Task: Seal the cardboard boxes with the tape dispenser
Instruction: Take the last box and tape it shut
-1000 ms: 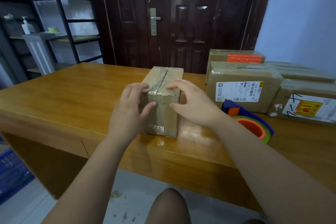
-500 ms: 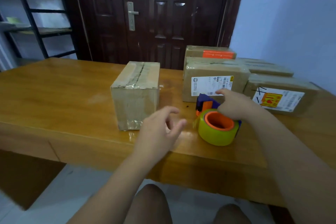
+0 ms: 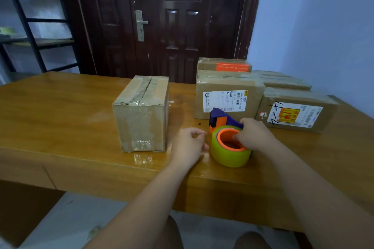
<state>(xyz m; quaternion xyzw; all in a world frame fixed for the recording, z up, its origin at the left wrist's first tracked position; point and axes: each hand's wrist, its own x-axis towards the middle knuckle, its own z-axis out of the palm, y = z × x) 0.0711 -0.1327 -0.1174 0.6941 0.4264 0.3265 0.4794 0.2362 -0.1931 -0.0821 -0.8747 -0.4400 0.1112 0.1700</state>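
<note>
A small cardboard box stands on the wooden table, tape over its top seam and front face. To its right lies the tape dispenser, a yellow-green roll on an orange core with a purple body. My right hand grips the dispenser from the right, fingers curled into the orange core. My left hand rests on the table just left of the roll, fingers loosely curled beside the roll; whether they touch it I cannot tell.
Several taped, labelled cardboard boxes are stacked at the table's back right against a blue wall. A dark door stands behind the table and a black metal shelf at the left. My knees show below the near edge.
Both hands left the small box. My right hand reached the dispenser and closed on it; my left hand came down beside the roll. The view swung right.
</note>
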